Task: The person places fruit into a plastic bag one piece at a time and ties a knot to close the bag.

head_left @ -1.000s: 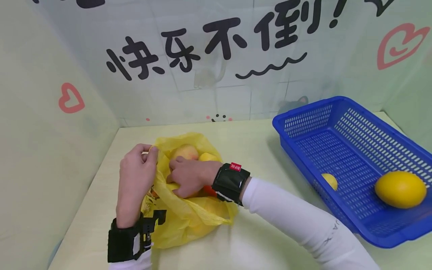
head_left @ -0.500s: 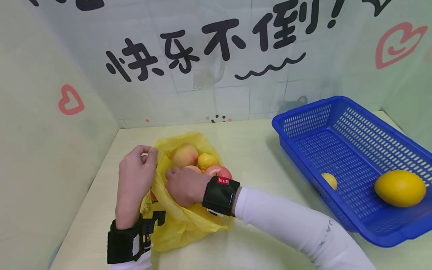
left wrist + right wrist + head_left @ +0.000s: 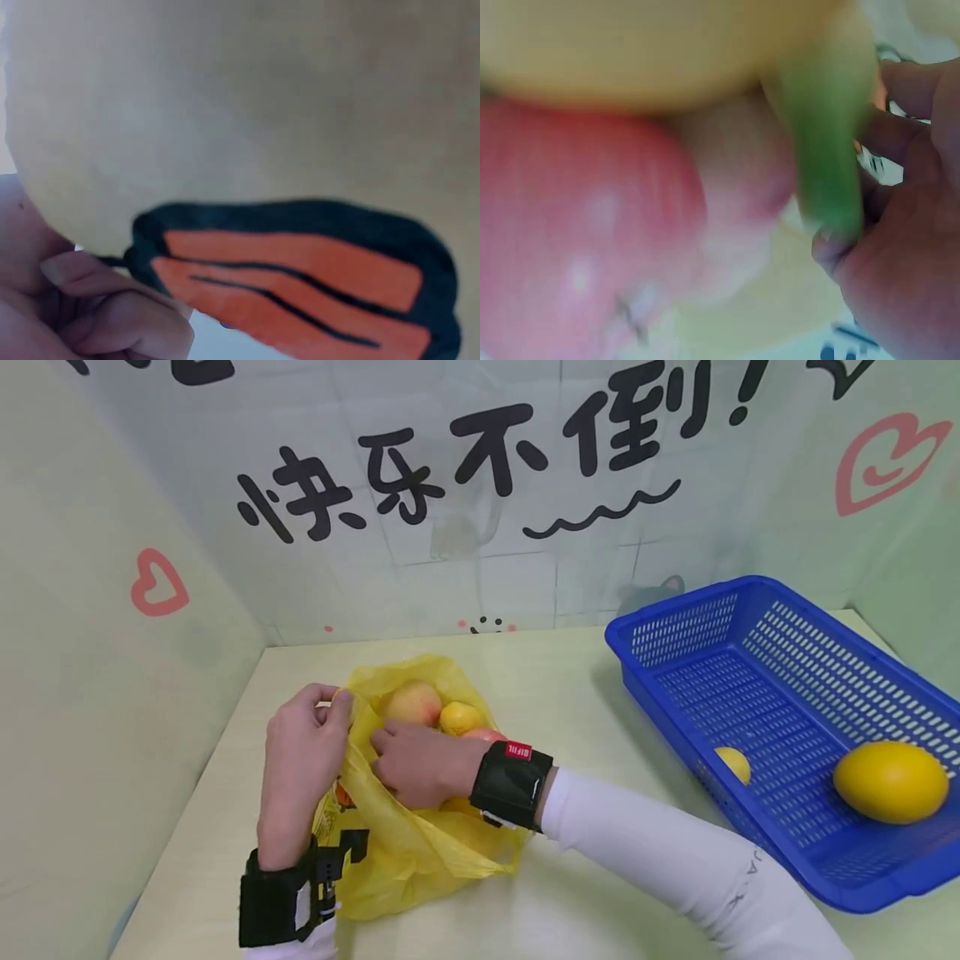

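Observation:
My left hand [image 3: 303, 752] pinches the rim of a yellow plastic bag [image 3: 405, 868] and holds its mouth up; the left wrist view shows the bag's printed side close up, beside the curled fingers [image 3: 124, 326]. Inside the bag's mouth is my right hand [image 3: 427, 764], its fingertips hidden in the head view. In the right wrist view its thumb and fingers pinch a blurred green-and-yellow piece [image 3: 829, 157], whose kind is unclear. A peach [image 3: 414, 702], a small lemon [image 3: 459, 717] and a red apple [image 3: 486, 735] lie around this hand.
A blue perforated basket [image 3: 637, 689] stands on the right of the pale table [image 3: 555, 693]. It holds a large yellow oval fruit [image 3: 890, 782] and a smaller yellow fruit [image 3: 733, 764]. A printed wall sheet [image 3: 510, 585] stands behind the table.
The right hand first moved down and left inside the bag, uncovering the lemon and apple, then came slightly back right and up. The left hand has stayed at the bag's rim.

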Tool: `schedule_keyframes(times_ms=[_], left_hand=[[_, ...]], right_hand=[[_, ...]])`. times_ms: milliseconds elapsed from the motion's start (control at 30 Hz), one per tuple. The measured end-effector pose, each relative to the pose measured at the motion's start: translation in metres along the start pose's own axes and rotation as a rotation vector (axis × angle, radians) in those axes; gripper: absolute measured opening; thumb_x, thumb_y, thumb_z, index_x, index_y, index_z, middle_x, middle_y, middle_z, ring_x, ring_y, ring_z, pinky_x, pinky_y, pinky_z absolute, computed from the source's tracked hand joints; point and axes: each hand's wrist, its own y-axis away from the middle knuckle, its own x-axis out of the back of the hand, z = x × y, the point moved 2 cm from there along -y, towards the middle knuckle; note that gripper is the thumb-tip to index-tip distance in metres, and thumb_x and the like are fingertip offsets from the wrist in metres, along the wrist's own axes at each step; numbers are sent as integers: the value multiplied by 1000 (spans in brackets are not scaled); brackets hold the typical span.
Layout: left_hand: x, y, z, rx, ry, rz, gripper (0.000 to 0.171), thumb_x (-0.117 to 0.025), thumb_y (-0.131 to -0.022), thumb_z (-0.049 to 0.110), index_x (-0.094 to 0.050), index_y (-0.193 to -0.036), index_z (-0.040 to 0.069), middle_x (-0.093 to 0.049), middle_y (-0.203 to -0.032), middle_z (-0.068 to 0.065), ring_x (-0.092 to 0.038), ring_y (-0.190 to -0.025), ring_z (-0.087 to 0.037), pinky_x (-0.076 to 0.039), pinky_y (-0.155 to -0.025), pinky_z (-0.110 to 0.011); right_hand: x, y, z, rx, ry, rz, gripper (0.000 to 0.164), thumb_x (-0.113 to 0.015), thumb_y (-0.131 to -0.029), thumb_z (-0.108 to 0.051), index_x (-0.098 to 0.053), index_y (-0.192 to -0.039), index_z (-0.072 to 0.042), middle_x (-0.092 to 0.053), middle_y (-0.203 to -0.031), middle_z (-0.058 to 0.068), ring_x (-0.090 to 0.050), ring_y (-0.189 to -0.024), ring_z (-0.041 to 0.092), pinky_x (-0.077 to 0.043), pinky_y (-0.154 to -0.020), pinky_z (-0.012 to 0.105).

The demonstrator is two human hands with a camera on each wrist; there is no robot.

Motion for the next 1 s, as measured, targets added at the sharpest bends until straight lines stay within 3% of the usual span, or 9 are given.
schedule_keyframes(times_ms=[100,300,667,833,1000], left_hand=[[-1,0,0,-4,-1,-7,34,-48,-103,31,-62,-117,3,-45,-59,-3,-46,-50,-20,-40,-46,-28],[-4,-1,0,-16,-8,-6,33,-48,-103,29,-63,-116,3,-41,-57,-2,-44,-48,-20,-39,-46,-28],[-4,0,0,-3,-6,-6,34,-48,-103,30,-63,-116,3,-44,-60,-3,-47,-52,-21,-42,-48,-26],[-4,1,0,-9,-7,-1,33,-48,-103,29,-63,-115,3,-44,-60,-3,-46,-52,-21,-41,-48,-26],[-4,1,1,-15,-15,0,32,-48,-103,28,-63,-116,3,-44,-61,-4,-46,-53,-22,-41,-49,-25]], right_hand=[[11,9,18,-9,-129,24,29,-48,-103,-30,-66,-122,-18,-59,-112,0,-49,-107,19,-38,-97,28],[30,45,62,-131,-354,18,29,-54,-101,-26,-64,-126,-14,-61,-115,3,-51,-106,20,-44,-97,32],[42,127,141,-358,-418,28,34,-56,-99,-24,-61,-130,-11,-64,-106,8,-57,-94,23,-51,-87,36],[35,167,166,-456,-445,43,33,-56,-99,-23,-61,-129,-10,-65,-103,8,-58,-90,21,-54,-80,35],[23,205,188,-545,-465,68,33,-57,-98,-23,-61,-126,-7,-67,-105,8,-59,-92,21,-55,-81,39]])
